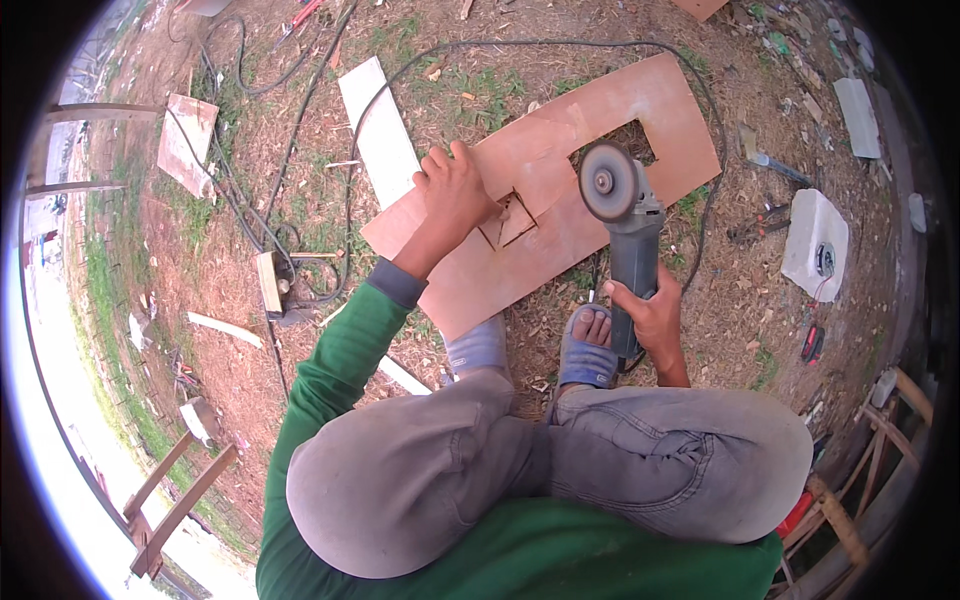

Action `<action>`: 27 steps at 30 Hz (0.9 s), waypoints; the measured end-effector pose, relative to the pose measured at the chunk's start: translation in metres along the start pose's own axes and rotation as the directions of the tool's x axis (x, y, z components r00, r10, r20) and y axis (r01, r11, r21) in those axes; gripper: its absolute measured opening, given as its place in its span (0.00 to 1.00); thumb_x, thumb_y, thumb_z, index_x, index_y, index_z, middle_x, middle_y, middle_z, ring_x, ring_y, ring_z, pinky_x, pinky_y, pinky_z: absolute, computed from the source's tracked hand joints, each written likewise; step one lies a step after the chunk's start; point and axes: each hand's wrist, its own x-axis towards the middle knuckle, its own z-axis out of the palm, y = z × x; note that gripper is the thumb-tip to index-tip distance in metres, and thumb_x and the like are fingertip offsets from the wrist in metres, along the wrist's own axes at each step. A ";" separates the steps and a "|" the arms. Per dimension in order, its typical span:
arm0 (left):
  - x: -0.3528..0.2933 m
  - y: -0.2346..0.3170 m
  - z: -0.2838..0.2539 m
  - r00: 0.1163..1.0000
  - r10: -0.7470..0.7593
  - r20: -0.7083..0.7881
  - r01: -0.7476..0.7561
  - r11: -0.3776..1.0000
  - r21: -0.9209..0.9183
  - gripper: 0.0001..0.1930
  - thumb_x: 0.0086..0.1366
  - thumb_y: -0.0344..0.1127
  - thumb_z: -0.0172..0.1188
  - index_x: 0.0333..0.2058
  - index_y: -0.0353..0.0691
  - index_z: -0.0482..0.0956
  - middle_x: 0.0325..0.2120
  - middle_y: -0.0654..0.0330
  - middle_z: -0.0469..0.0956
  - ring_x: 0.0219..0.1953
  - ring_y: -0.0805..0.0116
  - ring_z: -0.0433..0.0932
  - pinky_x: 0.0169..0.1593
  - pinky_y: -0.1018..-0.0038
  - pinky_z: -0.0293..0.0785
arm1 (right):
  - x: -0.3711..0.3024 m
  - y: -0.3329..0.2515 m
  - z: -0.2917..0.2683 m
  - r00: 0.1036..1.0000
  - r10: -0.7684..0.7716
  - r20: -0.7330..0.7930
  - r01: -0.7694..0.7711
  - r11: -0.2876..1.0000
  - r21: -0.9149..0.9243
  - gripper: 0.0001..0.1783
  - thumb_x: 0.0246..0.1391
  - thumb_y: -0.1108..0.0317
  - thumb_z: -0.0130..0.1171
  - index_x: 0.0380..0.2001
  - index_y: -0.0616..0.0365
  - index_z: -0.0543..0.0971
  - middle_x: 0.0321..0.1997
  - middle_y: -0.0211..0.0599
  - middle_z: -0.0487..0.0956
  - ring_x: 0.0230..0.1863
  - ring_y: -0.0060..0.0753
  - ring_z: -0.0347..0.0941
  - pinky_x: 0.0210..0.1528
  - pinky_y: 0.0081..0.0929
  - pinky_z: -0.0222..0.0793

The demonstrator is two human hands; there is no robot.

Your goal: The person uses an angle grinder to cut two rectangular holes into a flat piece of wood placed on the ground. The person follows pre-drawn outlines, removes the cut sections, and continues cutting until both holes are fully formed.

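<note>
A flat, reddish-tan panel (575, 225) lies slantwise over the ground (740, 340), just beyond the feet. Its face is smooth but unevenly coloured, with pale, dusty smears. Toward its far right corner is a dark rectangular opening (637, 135); nearer its middle, dark slits outline a smaller four-sided patch (512, 222) of similar tan. The left hand (452, 195) is at the panel's far long edge, its fingers bent and partly spread over that edge. The right hand (655, 315) is closed around the dark grey body of an angle grinder (634, 265), thumb along one side. The grinder has a silvery head and a round, worn-looking grey disc (597, 200), which overlaps the opening's left part; whether it touches the panel I cannot tell. Beyond the left hand lies a white board (378, 115). A blue sandal (588, 362) is near the panel's near long edge, and a black cable (560, 43) loops past its far right corner.
</note>
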 end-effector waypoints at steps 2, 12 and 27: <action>0.000 0.000 0.003 1.000 -0.011 -0.005 0.011 1.000 -0.001 0.63 0.33 0.57 0.95 0.61 0.31 0.67 0.53 0.42 0.71 0.58 0.40 0.73 0.57 0.44 0.68 | -0.001 -0.002 0.003 1.000 -0.006 0.003 0.006 1.000 -0.001 0.22 0.56 0.66 0.79 0.50 0.65 0.84 0.39 0.37 0.88 0.40 0.28 0.84 0.46 0.32 0.79; 0.006 -0.012 -0.013 0.974 0.049 0.220 -0.057 0.998 0.030 0.64 0.37 0.55 0.92 0.68 0.32 0.65 0.60 0.41 0.71 0.66 0.38 0.70 0.63 0.43 0.68 | -0.007 -0.006 0.006 1.000 -0.020 0.004 0.020 0.999 -0.047 0.23 0.55 0.64 0.81 0.49 0.65 0.84 0.39 0.37 0.87 0.40 0.29 0.84 0.46 0.34 0.79; -0.044 -0.009 0.020 0.814 0.373 -0.444 -0.393 0.918 0.052 0.42 0.62 0.43 0.77 0.71 0.38 0.69 0.55 0.47 0.70 0.57 0.42 0.71 0.60 0.50 0.67 | -0.003 0.003 0.003 1.000 0.021 0.022 -0.020 0.999 -0.032 0.24 0.56 0.65 0.81 0.51 0.65 0.84 0.41 0.37 0.87 0.41 0.28 0.83 0.47 0.34 0.79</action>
